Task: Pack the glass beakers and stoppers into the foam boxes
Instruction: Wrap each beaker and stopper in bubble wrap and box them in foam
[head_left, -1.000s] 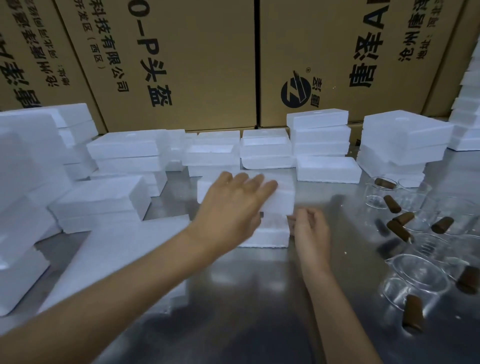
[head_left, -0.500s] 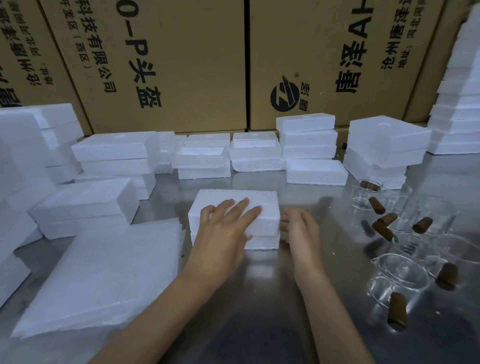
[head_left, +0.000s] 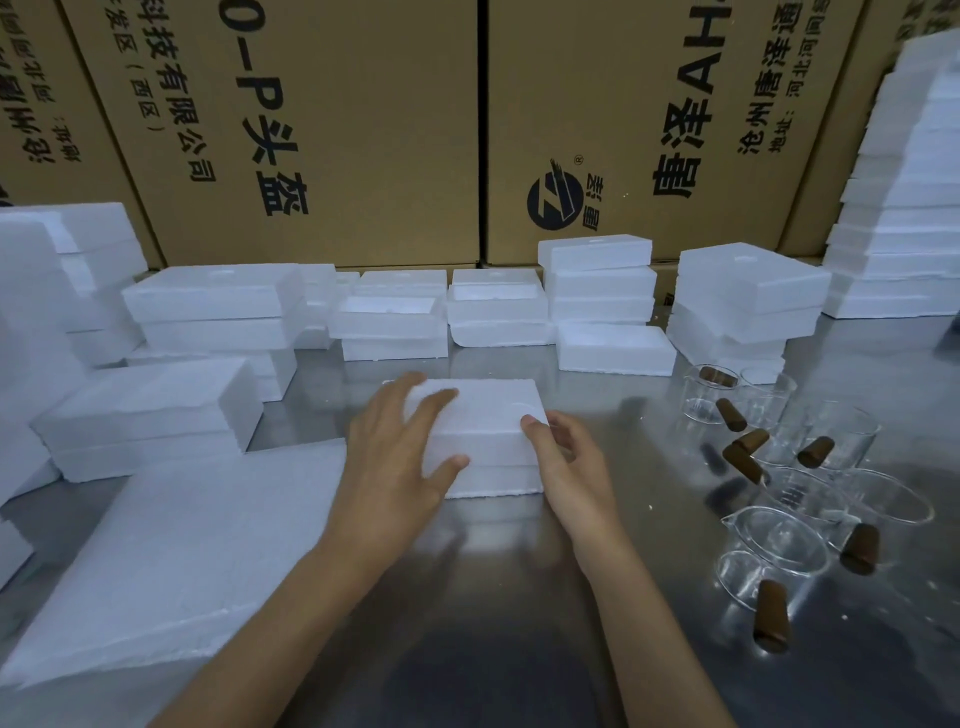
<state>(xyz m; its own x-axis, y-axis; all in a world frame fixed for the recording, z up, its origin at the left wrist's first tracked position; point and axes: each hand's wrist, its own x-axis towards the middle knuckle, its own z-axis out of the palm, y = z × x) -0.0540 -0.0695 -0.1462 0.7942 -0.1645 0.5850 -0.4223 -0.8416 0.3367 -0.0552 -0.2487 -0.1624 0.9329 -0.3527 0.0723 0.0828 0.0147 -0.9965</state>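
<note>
cardboard cartons behind a shiny metal surface

large brown cartons (head_left: 322, 130) stand in a row along the back, printed with black chinese characters turned sideways and a round black logo (head_left: 554, 194) on the right-hand one. the grey metal surface (head_left: 498, 613) in front is glossy and throws dull reflections. a broad flat white foam sheet (head_left: 171, 551) lies on it at the near left, at a slant.

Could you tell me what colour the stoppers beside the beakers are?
Dark brown tapered stoppers, clearest in the head view.
</note>
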